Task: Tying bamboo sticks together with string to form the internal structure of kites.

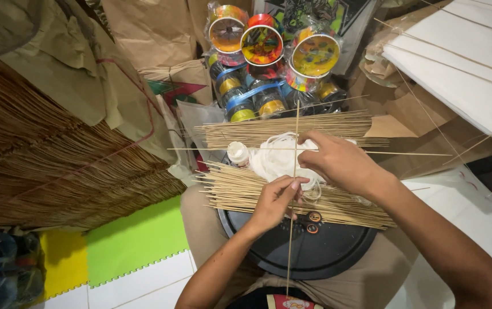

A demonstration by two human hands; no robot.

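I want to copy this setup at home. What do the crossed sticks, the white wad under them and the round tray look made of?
The crossed sticks, pinched by both hands, look like split bamboo: pale tan, thin, matte, straight. The white wad looks like cotton string, soft and looped. The round tray seems plastic or painted metal: smooth, dark, faint sheen; hard to tell which.

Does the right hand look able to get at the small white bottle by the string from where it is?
Probably yes. The white bottle stands uncovered left of the string, close to the right hand. But that hand pinches two crossed sticks, so it would likely have to let go first.
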